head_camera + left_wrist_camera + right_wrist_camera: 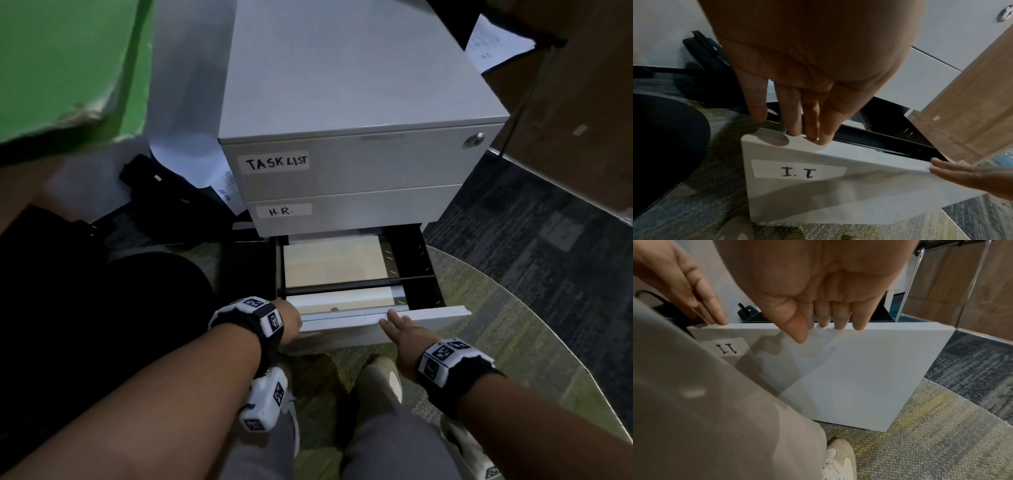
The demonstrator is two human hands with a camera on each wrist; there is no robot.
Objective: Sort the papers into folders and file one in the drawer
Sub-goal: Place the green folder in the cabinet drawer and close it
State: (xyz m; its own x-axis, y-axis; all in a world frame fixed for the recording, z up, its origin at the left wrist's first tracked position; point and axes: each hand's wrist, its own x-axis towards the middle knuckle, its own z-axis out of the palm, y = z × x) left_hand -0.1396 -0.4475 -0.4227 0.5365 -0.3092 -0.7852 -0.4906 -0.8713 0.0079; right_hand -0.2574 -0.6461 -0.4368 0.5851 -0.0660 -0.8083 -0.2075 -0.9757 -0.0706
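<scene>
1. Head view: a grey three-drawer cabinet point(359, 137) is seen on a patterned carpet point(513, 240); the bottom drawer point(356, 284) is pulled out toward the person, while the two drawers above it, labelled "TASK LIST" point(276, 162) and "H.R." point(281, 211), are closed.
2. A cream folder point(334, 262) is seen lying flat inside the open drawer, its long axis running side to side across the drawer. It is crossed near the front by a black rail point(352, 283), and its front edge is seen beyond that rail, just behind the drawer front.
3. The folder is located just beyond both hands and is touched by neither.
4. The left hand point(289, 323) is placed at the left end of the drawer front's top edge. In the left wrist view its fingers point(812, 120) are seen straight and close together, with the tips resting on that edge above the "I.T" label point(799, 169). Nothing is gripped.
5. The right hand point(402, 330) is placed right of centre on the same edge. In the right wrist view its fingers point(838, 314) are seen extended and side by side, tips on the top edge, with the thumb point(795, 324) lying against the front panel point(859, 369). Nothing is pinched.
6. The panel is seen standing upright, with its long axis horizontal.
7. Loose paper sheets point(191, 161) and a black item point(164, 195), not identifiable, are noted on the floor left of the cabinet. A shoe point(838, 459) and grey trouser legs point(705, 402) are noted below the drawer.
</scene>
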